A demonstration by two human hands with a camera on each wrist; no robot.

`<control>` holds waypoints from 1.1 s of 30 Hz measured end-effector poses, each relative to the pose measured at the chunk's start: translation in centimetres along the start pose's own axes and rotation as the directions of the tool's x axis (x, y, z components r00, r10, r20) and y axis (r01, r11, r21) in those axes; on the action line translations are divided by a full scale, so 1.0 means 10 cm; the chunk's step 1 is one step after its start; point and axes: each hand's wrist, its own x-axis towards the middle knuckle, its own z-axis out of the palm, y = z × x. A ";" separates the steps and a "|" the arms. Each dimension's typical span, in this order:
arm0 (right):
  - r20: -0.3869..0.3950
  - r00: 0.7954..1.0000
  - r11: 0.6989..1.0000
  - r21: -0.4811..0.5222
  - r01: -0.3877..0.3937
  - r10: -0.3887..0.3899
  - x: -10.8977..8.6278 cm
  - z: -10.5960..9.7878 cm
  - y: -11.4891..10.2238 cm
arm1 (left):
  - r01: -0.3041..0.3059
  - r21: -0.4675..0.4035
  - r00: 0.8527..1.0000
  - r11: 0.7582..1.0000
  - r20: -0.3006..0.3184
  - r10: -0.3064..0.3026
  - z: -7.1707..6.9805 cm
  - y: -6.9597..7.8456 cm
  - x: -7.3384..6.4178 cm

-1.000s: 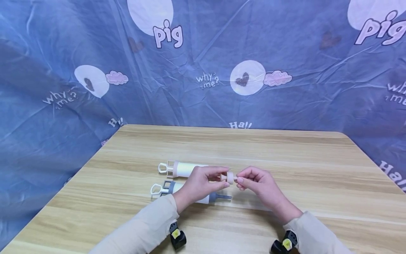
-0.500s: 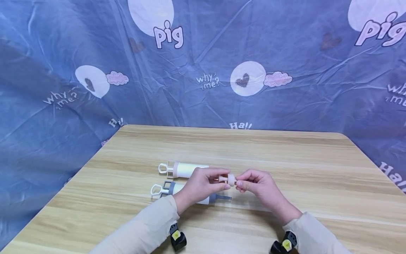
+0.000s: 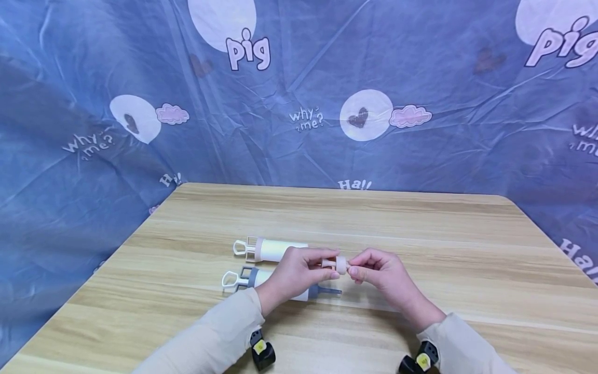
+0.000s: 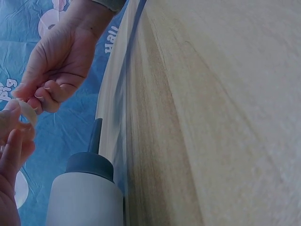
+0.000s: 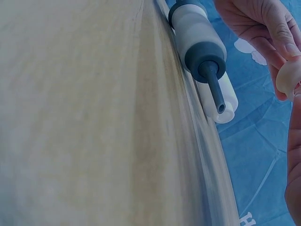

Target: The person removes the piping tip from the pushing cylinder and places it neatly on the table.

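- You face a wrinkled blue cloth [image 3: 280,161] behind the bench [image 3: 420,223].
- On it you see "pig" lettering [image 3: 248,50], pink clouds [image 3: 410,116] and white circles [image 3: 375,105].
- Your bench shows pale wood grain.

Cap [image 3: 341,265] apparently pale pink; backdrop [image 3: 299,78] printed blue.

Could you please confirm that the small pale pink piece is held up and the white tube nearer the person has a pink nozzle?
Not quite: the nozzle on that nearer tube is dark blue-grey, as the head view shows. The small pale pink piece is indeed held up.
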 end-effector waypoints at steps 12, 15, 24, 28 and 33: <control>0.009 1.000 1.000 -0.022 -0.009 0.009 -0.02 0.04 -0.02 | -0.015 0.007 1.000 1.000 -0.023 0.016 0.01 0.00 0.00; 0.027 1.000 1.000 -0.020 -0.013 0.014 -0.02 0.05 -0.01 | -0.014 0.013 1.000 1.000 -0.021 0.015 0.02 0.00 0.00; 0.031 0.999 1.000 -0.014 -0.022 0.022 -0.02 0.07 0.00 | -0.017 0.035 1.000 0.999 -0.021 0.017 0.03 0.03 0.00; 0.035 0.999 1.000 -0.011 -0.029 0.029 -0.03 0.07 0.00 | -0.017 0.054 1.000 0.998 -0.018 0.018 0.04 0.03 0.00; 0.025 1.000 1.000 -0.024 -0.016 0.017 -0.04 0.06 -0.01 | 0.002 0.021 1.000 1.000 -0.011 -0.002 0.06 0.03 0.02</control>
